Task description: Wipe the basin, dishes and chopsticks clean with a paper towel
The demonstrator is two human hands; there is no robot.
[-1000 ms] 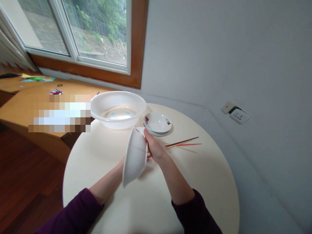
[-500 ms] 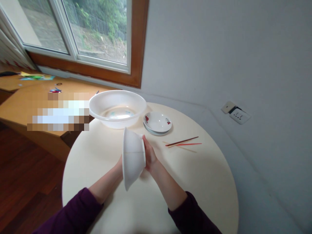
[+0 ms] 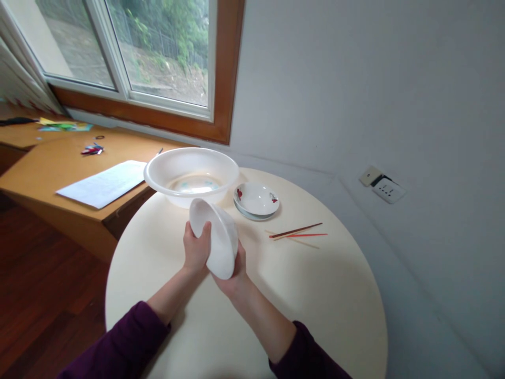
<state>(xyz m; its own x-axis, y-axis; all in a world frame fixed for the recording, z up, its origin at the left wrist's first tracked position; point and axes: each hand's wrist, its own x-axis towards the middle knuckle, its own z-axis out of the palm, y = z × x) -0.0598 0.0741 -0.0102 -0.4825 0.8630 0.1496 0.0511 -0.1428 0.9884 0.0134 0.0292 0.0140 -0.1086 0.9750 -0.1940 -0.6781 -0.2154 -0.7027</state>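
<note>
Between my two hands a white bowl is held up over the round table, tilted on its side with its opening turned to the left. My left hand grips it from the left, the thumb inside the bowl. My right hand is closed round the lower right of the bowl, against its outer side; some of its fingers are hidden. Just beyond stands a wide translucent white basin with its bottom showing inside. Right of the basin lie stacked white dishes, the top one with red flower marks.
Several chopsticks lie crossed on the round cream table. At left a wooden desk bears a sheet of paper and small items. A wall socket is on the right, a window behind.
The bowl has turned so that its inside now shows, and it sits slightly higher. My left hand, mostly hidden behind it before, is visible; my right hand has shifted lower on the bowl.
</note>
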